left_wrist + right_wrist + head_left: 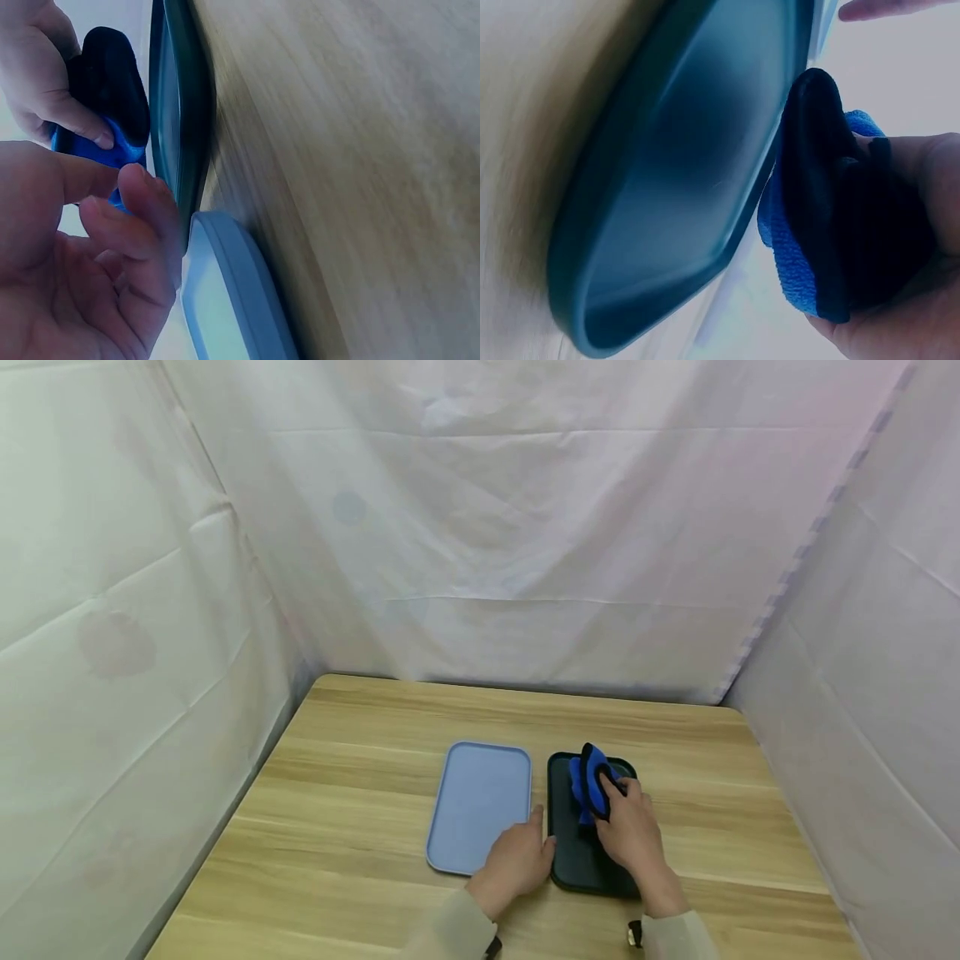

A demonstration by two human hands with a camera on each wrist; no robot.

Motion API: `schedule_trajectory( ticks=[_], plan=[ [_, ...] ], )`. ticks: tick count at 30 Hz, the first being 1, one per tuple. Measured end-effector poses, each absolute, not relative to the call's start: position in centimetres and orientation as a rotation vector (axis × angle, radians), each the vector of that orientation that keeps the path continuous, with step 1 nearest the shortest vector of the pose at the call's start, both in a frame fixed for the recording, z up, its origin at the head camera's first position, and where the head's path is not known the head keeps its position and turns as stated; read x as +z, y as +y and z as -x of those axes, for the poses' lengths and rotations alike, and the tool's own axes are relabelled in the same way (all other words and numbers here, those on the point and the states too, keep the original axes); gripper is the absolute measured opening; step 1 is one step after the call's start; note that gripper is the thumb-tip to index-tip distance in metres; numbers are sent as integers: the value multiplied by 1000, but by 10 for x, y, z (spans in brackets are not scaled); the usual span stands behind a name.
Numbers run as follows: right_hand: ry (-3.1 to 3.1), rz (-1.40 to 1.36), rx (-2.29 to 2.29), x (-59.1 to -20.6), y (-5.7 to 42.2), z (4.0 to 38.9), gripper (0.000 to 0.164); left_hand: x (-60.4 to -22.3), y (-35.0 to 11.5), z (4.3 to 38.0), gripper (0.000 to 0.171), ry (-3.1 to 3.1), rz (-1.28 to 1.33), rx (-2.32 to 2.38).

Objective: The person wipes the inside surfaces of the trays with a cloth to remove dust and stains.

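My right hand [632, 831] grips a bunched blue cloth with black edging [592, 781] over the far part of a dark green tray [588, 864]. Fuzzy blue fabric and a smooth black border show on the cloth [795, 262] in the right wrist view, where it appears close above the tray. Between the dark tray and a light blue tray [480, 802] lies my left hand [519, 858], its index finger stretched forward and its thumb at the dark tray's left rim. Loosely bent fingers [142, 232] of that hand, holding nothing, appear in the left wrist view.
Both trays lie side by side on a wood-grain table [337, 827]. Pale fabric sheets [487, 527] hang behind the table and along its left and right sides.
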State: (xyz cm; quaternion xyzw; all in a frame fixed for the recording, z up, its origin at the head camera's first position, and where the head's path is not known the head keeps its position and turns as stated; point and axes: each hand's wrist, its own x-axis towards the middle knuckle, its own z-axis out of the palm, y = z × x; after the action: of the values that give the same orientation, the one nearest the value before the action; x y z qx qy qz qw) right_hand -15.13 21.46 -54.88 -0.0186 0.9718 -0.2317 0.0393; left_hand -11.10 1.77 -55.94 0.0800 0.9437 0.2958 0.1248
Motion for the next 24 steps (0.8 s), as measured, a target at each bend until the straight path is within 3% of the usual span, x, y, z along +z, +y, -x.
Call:
schedule_trajectory(
  ticks=[12,21,24],
  plan=[
    [2956,78,-571,-562,216,163,75,-563,26,113,67,2758,-201,765],
    [2925,109,-505,-567,218,167,77,-564,39,113,56,2813,-274,577],
    [2898,105,-506,-568,220,167,77,-563,44,112,62,2773,-265,532]
  ],
)
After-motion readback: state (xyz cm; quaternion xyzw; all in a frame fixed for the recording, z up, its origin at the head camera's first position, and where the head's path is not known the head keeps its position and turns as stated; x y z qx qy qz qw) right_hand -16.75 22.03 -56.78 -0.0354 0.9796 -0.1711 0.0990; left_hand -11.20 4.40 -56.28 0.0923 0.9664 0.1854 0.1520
